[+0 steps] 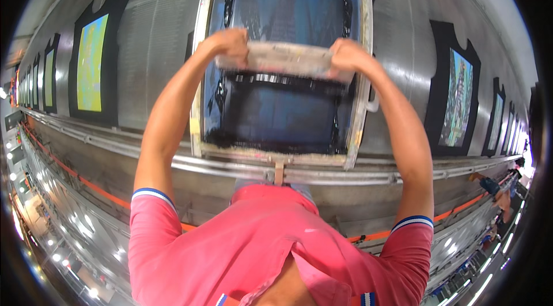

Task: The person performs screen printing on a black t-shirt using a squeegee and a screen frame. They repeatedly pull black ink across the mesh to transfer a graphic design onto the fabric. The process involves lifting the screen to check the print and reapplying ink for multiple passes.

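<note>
L hand (233,46) of a person in a pink shirt (271,219) was clamped on the L end of a pale squeegee bar (288,57); R hand (347,55) was clamped on the R end. The bar lay crosswise over a blue mesh (282,9), approx. midway, inside a worn pale frame (197,93) on a metal counter (152,47). Black ink (345,6) sat in thick wet ridges round the mesh edges, w/ more just below the bar.

Main risk, prob. uneven pressure: the bar slanted, R end a bit nearer the person, so one hand pressing harder cd leave streaks or thin patches. If the bar strayed sideways, ridges might smear onto frame or fingers. A knock cd shift the frame. Drips wd spoil the dark printed shirts L (92,64) & R (458,93).
</note>
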Demonstrator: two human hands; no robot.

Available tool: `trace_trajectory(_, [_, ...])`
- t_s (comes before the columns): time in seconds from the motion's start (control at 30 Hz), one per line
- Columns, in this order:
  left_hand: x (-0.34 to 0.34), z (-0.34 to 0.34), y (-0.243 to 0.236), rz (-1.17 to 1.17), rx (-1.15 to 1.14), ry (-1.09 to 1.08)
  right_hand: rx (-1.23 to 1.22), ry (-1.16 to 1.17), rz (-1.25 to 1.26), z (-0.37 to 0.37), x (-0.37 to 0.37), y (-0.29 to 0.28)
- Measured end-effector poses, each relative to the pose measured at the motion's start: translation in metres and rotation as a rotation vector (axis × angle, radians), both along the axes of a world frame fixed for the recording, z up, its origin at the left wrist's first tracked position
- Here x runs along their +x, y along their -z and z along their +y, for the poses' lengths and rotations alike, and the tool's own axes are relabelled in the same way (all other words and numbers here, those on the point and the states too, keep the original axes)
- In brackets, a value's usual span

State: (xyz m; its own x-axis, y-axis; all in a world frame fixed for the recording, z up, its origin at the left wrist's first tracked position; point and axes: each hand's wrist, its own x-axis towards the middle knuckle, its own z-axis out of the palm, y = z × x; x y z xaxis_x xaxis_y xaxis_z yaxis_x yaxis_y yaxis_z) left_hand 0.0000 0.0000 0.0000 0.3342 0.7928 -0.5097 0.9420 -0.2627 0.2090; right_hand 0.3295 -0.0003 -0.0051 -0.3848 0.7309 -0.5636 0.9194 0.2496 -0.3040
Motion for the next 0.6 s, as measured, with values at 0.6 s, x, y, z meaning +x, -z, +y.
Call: trace_trajectory(0.6, [0.000, 0.114, 0.070, -0.017, 0.520, -0.010, 0.657, -0.014, 0.065, 0.101, 0.000, 0.079])
